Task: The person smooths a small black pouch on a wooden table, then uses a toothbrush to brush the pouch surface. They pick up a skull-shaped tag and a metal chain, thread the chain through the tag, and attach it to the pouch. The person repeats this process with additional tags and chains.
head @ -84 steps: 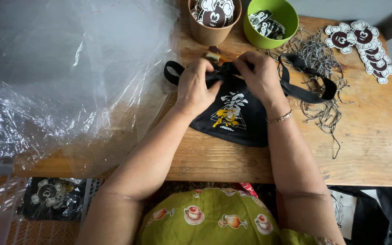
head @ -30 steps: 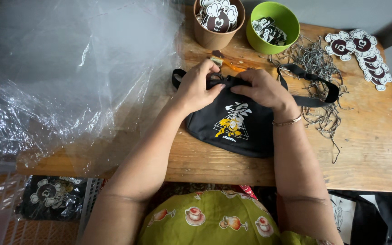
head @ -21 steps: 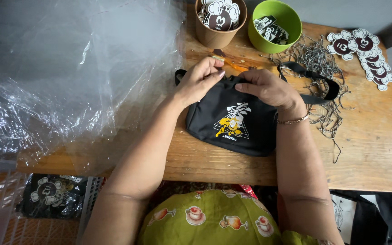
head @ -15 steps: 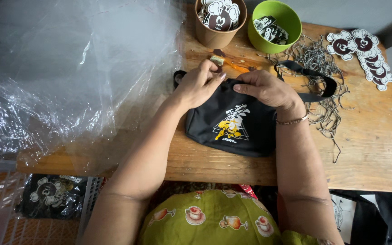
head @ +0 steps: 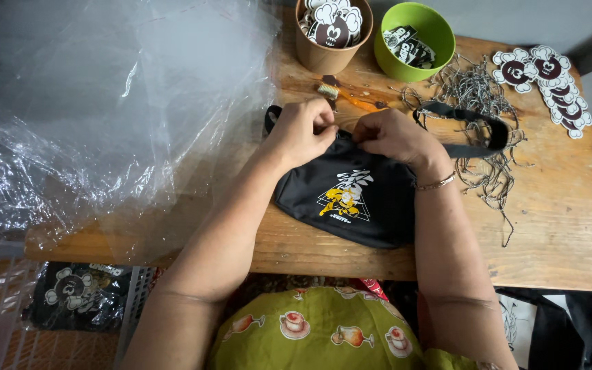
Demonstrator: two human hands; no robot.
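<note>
Lying flat: black pouch [head: 351, 199] near the front edge of the wooden table [head: 556, 233], white and yellow print facing up
Pouch strap: black strap [head: 471, 127] trailing off to the right behind the pouch, over a tangle of grey cords [head: 477, 89]
Left hand: left hand [head: 303, 130] at the pouch's top edge, fingers curled and pinched tight on the fabric there
Right hand: right hand [head: 395, 136] just beside it on the same edge, fingers bent down and gripping the edge; a thin bracelet [head: 436, 182] on the wrist
Behind the hands: small brush [head: 344, 94] with an orange handle
Back row: brown paper cup [head: 332, 31] and green bowl [head: 416, 41], both holding stickers
Far right: row of round stickers [head: 549, 82] on the table
Left side: big sheet of clear plastic wrap [head: 90, 116] spilling over the table edge
</note>
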